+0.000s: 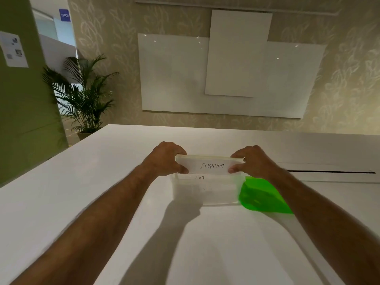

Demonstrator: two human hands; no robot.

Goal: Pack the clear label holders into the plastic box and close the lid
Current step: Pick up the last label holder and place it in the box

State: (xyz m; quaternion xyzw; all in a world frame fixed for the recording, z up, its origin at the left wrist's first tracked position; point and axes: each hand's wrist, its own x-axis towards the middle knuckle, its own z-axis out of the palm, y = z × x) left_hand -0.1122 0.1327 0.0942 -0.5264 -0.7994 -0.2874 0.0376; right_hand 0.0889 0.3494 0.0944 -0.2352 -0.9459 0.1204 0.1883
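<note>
A clear label holder [211, 166] marked ELEPHANT is pinched at its ends by the left hand [164, 159] and right hand [251, 161] above the clear plastic box [205, 192] on the white desk [82, 182], a green lid [263, 196] lying just right.

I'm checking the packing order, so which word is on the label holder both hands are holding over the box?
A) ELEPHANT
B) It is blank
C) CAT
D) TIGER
A: the label holder pinched between the left hand and right hand reads ELEPHANT; CAT shows on a lower one already in the box.
</note>
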